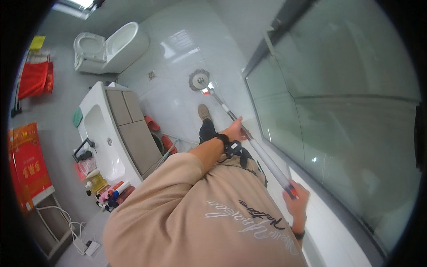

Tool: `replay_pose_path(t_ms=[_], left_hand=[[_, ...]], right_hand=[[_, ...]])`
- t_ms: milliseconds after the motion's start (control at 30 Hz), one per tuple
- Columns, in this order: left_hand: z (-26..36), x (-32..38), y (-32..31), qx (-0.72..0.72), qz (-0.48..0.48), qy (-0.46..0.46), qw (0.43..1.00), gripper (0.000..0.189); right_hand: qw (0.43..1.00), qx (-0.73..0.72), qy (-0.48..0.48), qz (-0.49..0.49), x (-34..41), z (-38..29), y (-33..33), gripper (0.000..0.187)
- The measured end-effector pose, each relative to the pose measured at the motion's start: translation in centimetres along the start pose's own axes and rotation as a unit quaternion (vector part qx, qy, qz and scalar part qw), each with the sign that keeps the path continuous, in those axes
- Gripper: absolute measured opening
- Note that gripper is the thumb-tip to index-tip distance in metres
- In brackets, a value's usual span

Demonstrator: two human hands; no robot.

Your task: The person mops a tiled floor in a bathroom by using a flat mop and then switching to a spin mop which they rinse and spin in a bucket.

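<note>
A spin mop reaches from my body to the floor, its long pole point(267, 163) grey and white with red parts. The round mop head point(199, 79) has a pale disc with a grey fibre fringe and rests flat on the glossy tiles. Partway along the pole, my left hand point(237, 129) is closed around it. At the upper end, by a red and dark cap, my right hand point(297, 197) grips the pole. Just behind the mop head stands one of my shoes point(204, 112).
A white toilet point(136, 43) with its lid up stands beyond a floor drain point(151, 75). At left is a washbasin point(106, 116) over a grey cabinet, with bottles point(113, 193) at its end. Orange slippers point(151, 123) lie beside it. A glass shower partition point(283, 110) runs along the right.
</note>
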State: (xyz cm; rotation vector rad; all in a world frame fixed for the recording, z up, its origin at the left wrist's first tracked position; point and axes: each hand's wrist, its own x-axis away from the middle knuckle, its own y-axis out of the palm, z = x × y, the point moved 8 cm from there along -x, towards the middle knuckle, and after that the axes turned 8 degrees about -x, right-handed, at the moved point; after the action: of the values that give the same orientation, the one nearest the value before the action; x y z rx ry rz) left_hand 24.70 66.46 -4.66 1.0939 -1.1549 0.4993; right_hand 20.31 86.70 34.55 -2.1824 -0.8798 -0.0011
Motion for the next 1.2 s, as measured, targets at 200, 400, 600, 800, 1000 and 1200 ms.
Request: replay_pose_path(t_ms=[200,400,600,800,1000,1200], left_hand=[[-11.9,-7.1,4.6,-0.446,-0.245,0.195,0.838,0.055],[-16.4,-0.2,9.7,-0.005,-0.009,-0.208,0.978,0.062],[-6.7,4.5,9.8,0.057,-0.027,0.059,0.996,0.061],[9.3,2.9,2.3,0.162,-0.137,0.156,0.965,0.046],[21.5,11.3,-6.6,0.13,-0.074,0.27,0.951,0.051],[22.5,17.7,-15.7,0.172,-0.014,0.32,0.932,0.049]], right_hand=[[0.957,0.085,-0.025,0.277,14.4,-1.8,-10.9,0.025],[0.888,0.025,-0.088,0.451,16.9,-2.0,-11.9,0.027],[0.878,-0.001,-0.166,0.449,13.0,0.0,-9.3,0.027],[0.92,0.017,-0.286,0.266,-5.3,-1.8,0.9,0.024],[0.938,-0.021,-0.3,0.17,-28.3,-14.0,13.2,0.022],[0.984,0.084,-0.158,-0.006,-46.2,-18.6,28.9,0.039]])
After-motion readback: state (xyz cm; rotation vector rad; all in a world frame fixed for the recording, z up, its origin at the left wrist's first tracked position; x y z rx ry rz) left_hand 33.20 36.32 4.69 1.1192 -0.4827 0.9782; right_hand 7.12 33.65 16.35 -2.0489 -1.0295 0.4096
